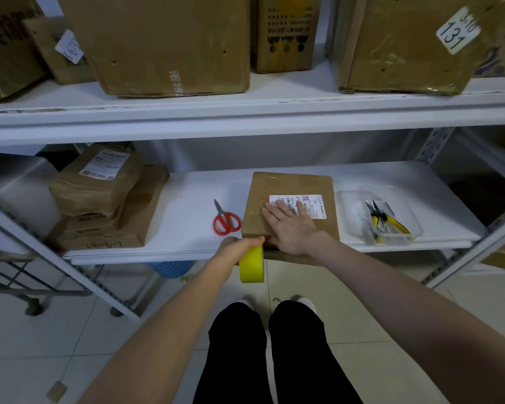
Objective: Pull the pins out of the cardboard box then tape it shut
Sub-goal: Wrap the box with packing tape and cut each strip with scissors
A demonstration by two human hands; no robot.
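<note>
Taping step: our left hand [239, 246] curls its fingers round the tape roll [252, 266] just beside our right hand [289, 227], whose flat, spread fingers press the cardboard box [292, 183] beneath them. Next, we judge, tape must be drawn across its top.

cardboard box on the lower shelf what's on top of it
A white shipping label and the right hand, lying flat with its fingertips over the label's left part. The print under the fingers and the box top beneath the palm are covered.
</note>
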